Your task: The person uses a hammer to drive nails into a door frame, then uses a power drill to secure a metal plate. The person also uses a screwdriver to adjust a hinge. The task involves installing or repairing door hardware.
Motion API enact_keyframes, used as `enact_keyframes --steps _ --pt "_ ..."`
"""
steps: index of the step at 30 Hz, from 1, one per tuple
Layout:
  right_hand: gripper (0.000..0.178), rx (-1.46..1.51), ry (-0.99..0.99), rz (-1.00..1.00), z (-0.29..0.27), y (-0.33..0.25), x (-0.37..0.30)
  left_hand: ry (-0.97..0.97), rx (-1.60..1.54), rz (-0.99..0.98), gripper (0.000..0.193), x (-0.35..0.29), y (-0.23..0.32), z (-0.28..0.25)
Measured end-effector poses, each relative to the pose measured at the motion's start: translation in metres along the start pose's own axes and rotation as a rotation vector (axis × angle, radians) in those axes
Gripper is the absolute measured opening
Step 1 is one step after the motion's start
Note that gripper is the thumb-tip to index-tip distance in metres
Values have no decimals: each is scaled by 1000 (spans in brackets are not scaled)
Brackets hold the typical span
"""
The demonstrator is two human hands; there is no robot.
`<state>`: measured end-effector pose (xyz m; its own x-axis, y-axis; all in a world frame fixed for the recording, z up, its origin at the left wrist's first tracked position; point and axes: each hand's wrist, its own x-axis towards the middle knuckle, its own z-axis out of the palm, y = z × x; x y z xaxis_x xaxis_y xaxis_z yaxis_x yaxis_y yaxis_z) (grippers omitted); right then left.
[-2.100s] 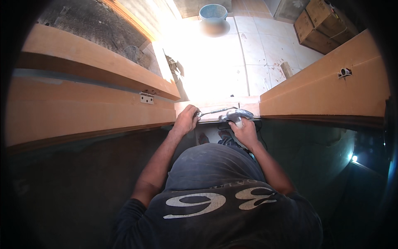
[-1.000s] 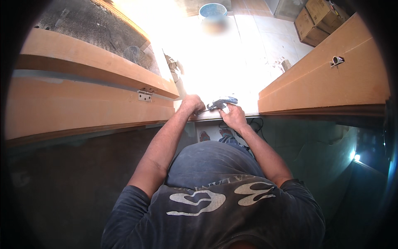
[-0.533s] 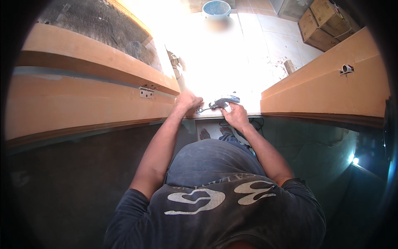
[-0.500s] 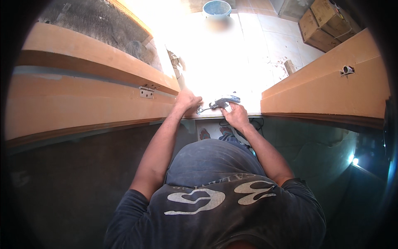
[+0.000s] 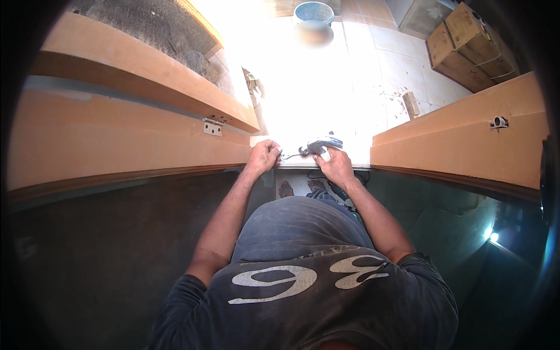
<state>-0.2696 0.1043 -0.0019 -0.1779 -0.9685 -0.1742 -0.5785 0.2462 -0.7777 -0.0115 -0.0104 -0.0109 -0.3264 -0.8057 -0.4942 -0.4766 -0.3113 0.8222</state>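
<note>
My right hand [image 5: 337, 166] is wrapped around a dark hand tool [image 5: 322, 144] with a pale upper part, whose exact kind I cannot make out. From its left end a thin metal shank points toward my left hand [image 5: 265, 154]. The fingers of that hand are pinched together near the shank's tip, and whatever they hold is too small to tell. Both hands are over a pale ledge [image 5: 315, 164] between two orange-brown wooden members. A metal hinge [image 5: 212, 126] sits on the left wooden member [image 5: 128, 125], beyond my left hand.
The right wooden member [image 5: 443, 137] has a metal fitting [image 5: 499, 122] on it. Beyond the ledge, a blue bucket [image 5: 314, 13] stands on a glaring tiled floor, with cardboard boxes [image 5: 472, 46] at the far right. A small block [image 5: 410, 105] lies nearer. Dark cables hang below my right hand.
My left hand has drawn back slightly from the far side, and its fingers have come together in a pinch beside the shank's tip. My right hand still grips the tool; the view has shifted slightly.
</note>
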Motion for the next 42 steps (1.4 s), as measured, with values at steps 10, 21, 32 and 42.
enact_keyframes --steps 10,21,32,42 --pt "37 -22 -30 22 0 1 2 31 298 43 23 13 -11 -2" --pt "38 -40 -60 54 0 0 2 9 226 44 20 15 -17 -3" --pt "43 -71 -16 -65 1 2 1 79 233 18 16 10 -11 5" --pt "41 -42 -38 -83 -4 -9 2 100 237 -11 16 10 -8 5"
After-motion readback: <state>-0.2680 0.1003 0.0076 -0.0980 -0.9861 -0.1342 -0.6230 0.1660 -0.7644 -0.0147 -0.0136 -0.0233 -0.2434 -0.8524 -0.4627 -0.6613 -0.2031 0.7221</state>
